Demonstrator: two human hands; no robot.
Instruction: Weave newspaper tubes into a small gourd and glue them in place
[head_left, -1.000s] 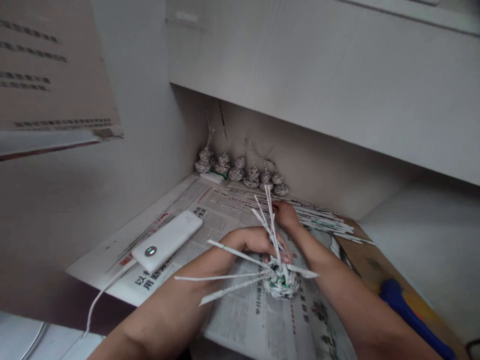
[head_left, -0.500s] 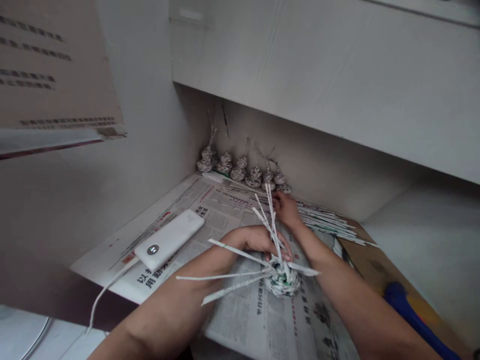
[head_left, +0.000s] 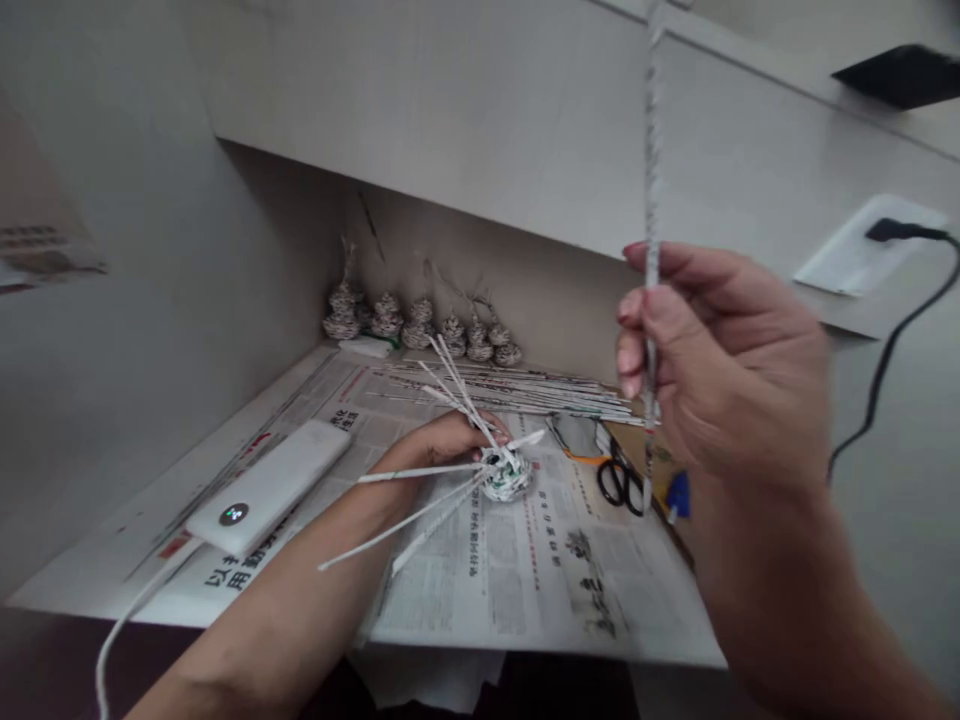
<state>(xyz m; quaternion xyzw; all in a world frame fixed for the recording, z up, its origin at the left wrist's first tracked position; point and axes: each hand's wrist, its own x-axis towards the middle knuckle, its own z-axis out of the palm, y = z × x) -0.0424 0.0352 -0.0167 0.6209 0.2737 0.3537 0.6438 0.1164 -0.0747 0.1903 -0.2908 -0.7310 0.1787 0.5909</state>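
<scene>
My right hand is raised at the right, close to the camera, its fingers closed around a long rolled paper stick held upright. Low over the newspaper, my left hand grips a small round woven paper piece from its far side. Several loose paper strands stick out of that piece, some upward and some to the left. Part of the left hand's fingers is hidden behind the weaving and strands.
A row of woven gourd shapes stands along the back wall. Several paper sticks lie before them. Scissors with black handles rest at the right. A white power bank with a cable lies left on the newspaper.
My right hand has left the pile of paper sticks and come up toward the camera with one stick. The left hand stays on the woven piece. The view has shifted right.
</scene>
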